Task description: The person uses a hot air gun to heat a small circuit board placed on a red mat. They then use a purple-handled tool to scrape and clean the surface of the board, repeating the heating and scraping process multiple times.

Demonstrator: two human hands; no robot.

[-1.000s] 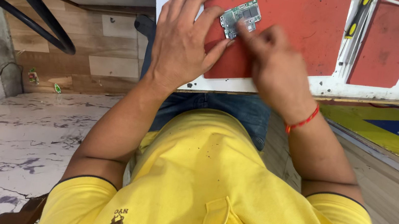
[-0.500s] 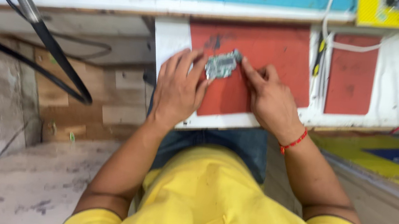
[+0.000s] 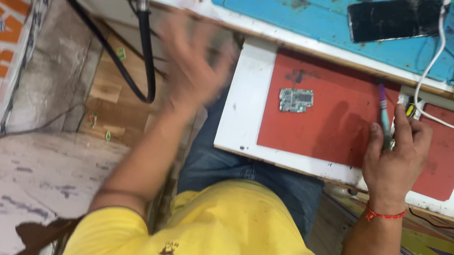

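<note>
Small circuit board [image 3: 295,100] now lies alone on the red mat [image 3: 319,137], flat, nobody touching it; half a second ago both hands pinched it at its edges. So the board has been let go and sits free, near the mat's upper middle.

Right hand [image 3: 395,158] has shifted to the mat's right edge and closes around a slim pen-like tool [image 3: 384,114] with purple and teal barrel, tip pointing up and away from the board. Left hand [image 3: 191,64] has lifted off to the left of the white worktop [image 3: 240,117], fingers spread, empty, heavily motion-blurred, near a black hose [image 3: 144,35].

Board: grey-green, rectangular, metal shields, rigid. Mat: matte red, smudged, looks rubbery. Further up, a blue mat [image 3: 323,17] carries a dark glossy phone [image 3: 393,18], with a white cable [image 3: 430,72] running down. Yellow shirt [image 3: 218,237] at the bottom.
</note>
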